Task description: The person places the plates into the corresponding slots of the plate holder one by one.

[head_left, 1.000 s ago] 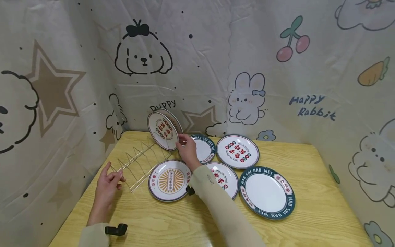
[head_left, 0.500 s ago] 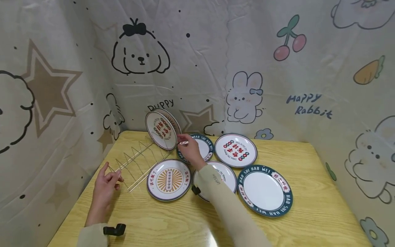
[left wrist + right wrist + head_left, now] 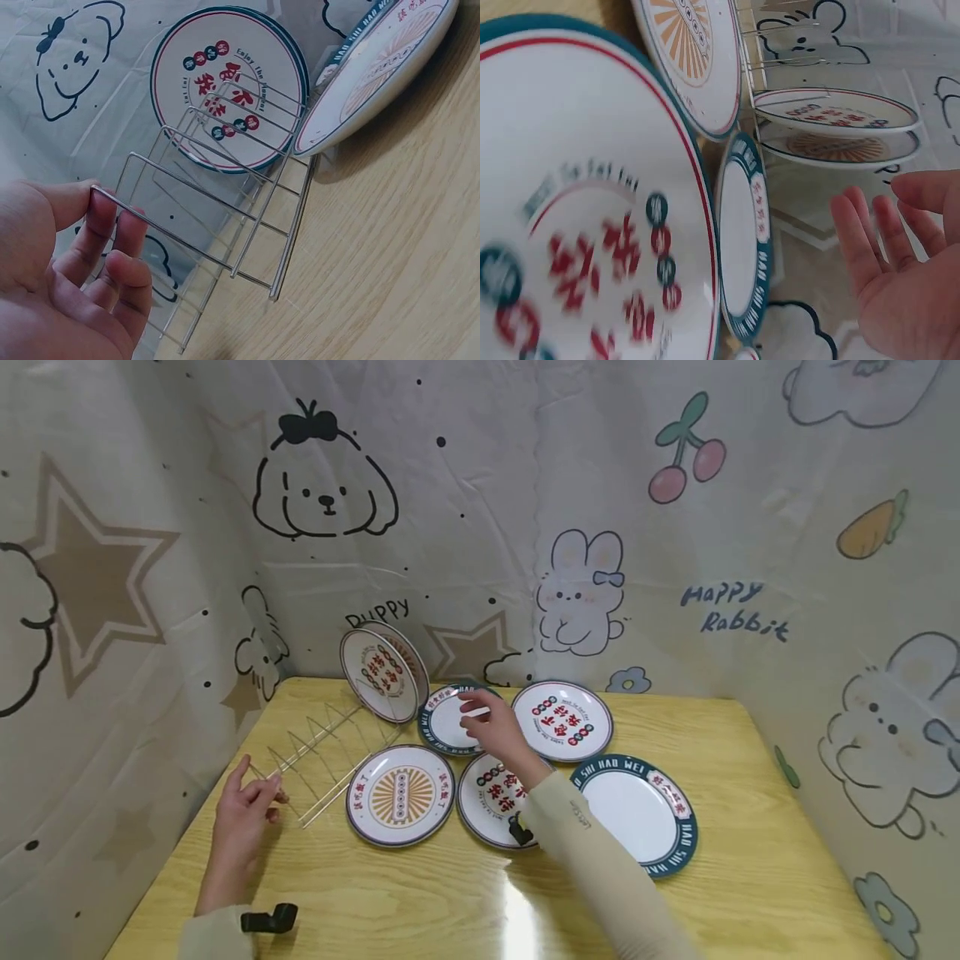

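My left hand [image 3: 243,827] pinches the near end of a gold wire plate rack [image 3: 165,229] between thumb and fingers, at the left of the table. Two plates stand tilted in the rack's far end: a white plate with red characters [image 3: 378,678] in front and a sunburst plate [image 3: 417,662] behind it. My right hand [image 3: 498,727] hovers to the right of them, fingers loosely bent and holding nothing. Beneath it lies a small green-rimmed plate [image 3: 444,728], partly covered by the hand. The right wrist view shows the hand apart from both standing plates.
A sunburst plate [image 3: 401,797] lies beside the rack. Right of it are a red-character plate [image 3: 483,806], another red-character plate [image 3: 562,721] behind, and a large green-rimmed plate [image 3: 678,827]. A patterned curtain [image 3: 480,518] encloses the table [image 3: 390,902] at back and sides.
My right hand has let go of the plate at the rack's far end and drawn back to the right. The left hand keeps its pinch on the rack. The head view has shifted slightly.
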A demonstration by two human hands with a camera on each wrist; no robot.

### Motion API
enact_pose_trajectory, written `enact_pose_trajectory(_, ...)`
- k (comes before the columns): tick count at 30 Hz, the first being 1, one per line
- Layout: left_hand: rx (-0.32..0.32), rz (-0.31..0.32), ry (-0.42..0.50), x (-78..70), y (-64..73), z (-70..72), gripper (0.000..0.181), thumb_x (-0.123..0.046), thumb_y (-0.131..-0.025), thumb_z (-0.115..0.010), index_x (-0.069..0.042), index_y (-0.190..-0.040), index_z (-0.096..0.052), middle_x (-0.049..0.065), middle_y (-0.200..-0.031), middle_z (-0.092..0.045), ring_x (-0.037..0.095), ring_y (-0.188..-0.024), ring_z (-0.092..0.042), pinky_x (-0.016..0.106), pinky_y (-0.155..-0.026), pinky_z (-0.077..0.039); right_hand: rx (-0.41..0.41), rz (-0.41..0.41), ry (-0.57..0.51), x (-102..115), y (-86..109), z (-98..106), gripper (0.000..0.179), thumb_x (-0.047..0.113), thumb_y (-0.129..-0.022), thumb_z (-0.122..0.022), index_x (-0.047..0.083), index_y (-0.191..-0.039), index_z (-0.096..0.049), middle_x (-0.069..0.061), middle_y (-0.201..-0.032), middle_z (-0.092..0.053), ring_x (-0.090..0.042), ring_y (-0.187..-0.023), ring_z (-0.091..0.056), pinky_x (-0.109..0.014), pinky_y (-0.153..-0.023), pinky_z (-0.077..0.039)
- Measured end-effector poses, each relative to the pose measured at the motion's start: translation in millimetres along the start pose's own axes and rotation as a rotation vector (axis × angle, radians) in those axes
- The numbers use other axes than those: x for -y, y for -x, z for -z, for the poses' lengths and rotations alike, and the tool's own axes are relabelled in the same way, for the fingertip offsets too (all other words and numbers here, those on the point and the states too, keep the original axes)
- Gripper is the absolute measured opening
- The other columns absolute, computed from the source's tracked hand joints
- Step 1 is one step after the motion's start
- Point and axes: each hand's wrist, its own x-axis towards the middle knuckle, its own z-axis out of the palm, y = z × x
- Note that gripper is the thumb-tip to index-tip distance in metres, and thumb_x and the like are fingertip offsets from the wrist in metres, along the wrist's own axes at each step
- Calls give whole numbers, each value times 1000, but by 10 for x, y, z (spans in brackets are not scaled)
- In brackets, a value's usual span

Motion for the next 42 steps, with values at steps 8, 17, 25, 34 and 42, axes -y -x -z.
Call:
enact_pose_trajectory(8, -40, 14, 24, -50, 51, 48, 85, -29, -106, -60, -23, -168, -4, -16, -83, -68, 2, -80, -63, 20, -63, -50, -9, -41, 7, -11, 337, 457, 40, 10, -100, -67, 16, -140, -62, -10, -130, -64, -27, -110, -68, -40, -90, -60)
enact_pose_trajectory(17, -64, 12, 95, -54, 81, 41, 84, -27, -105, -61, -23, -168, -6, -17, -81, -67, 1, -77, -62, 19, -62, -49, -72, -100, -4, -208, 855, 1148, 40, 8, -104, -60, 5, -144, -55, -22, -136, -58, -32, -115, -66, -43, -95, -59)
enact_pose_trajectory(25, -53, 8, 118, -70, 91, -31, 83, -23, -106, -60, -21, -168, -6, -16, -79, -67, 1, -76, -61, 19, -59, -47, -228, -182, 90, -430, 1475, 1800, 47, 16, -107, -60, 7, -151, -48, -23, -140, -54, -30, -117, -66, -26, -89, -59)
enact_pose_trajectory(34, -19, -4, 129, -67, 58, -52, 84, -28, -105, -61, -22, -168, -5, -16, -81, -68, 2, -78, -61, 19, -60, -47, -474, -271, 71, -776, 2086, 2194, 51, 14, -107, -59, 1, -153, -43, -16, -134, -54, 9, -95, -62, -19, -84, -58)
enact_pose_trajectory(42, -22, 20, 123, -38, 52, -78, 84, -28, -105, -60, -24, -168, -4, -15, -81, -68, 2, -77, -62, 19, -60, -47, -557, -409, -37, -1022, 2278, 2309, 55, 13, -106, -59, 2, -156, -38, -7, -128, -53, 3, -93, -64, -18, -83, -58)
